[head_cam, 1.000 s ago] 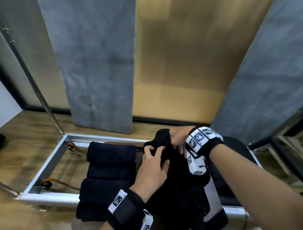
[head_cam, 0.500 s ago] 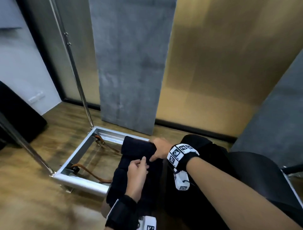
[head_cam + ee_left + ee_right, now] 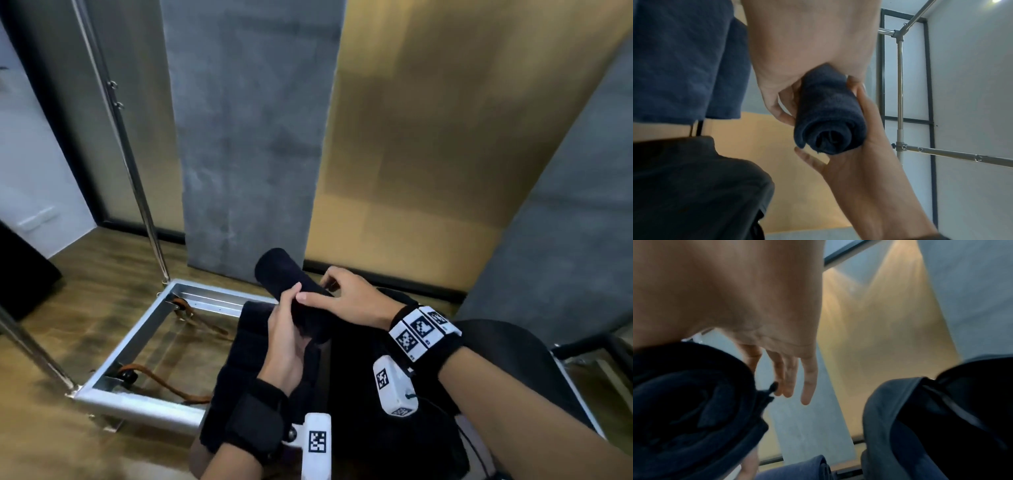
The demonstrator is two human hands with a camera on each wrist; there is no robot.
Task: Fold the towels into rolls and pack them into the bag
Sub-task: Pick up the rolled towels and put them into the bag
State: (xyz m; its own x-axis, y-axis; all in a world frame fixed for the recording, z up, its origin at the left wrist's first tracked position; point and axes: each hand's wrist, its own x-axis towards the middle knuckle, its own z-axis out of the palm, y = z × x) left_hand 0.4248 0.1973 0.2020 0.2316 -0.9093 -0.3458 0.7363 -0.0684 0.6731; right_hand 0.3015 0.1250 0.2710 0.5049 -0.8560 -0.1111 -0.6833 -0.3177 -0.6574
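Head view shows the roll [image 3: 291, 294] held up over the stacked rolls [image 3: 246, 359], left of the bag [image 3: 394, 394]; its long axis runs from near right to far left, tilted upward. Left wrist view alone shows its spiral end [image 3: 831, 138]. The left hand [image 3: 287, 342] wraps round its near part and the right hand [image 3: 352, 301] clasps it from the right, with fingers curled on top.

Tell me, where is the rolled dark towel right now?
In the head view, the rolled towel is held up at centre between the left hand and right hand, above the stacked rolls, right of the metal frame.
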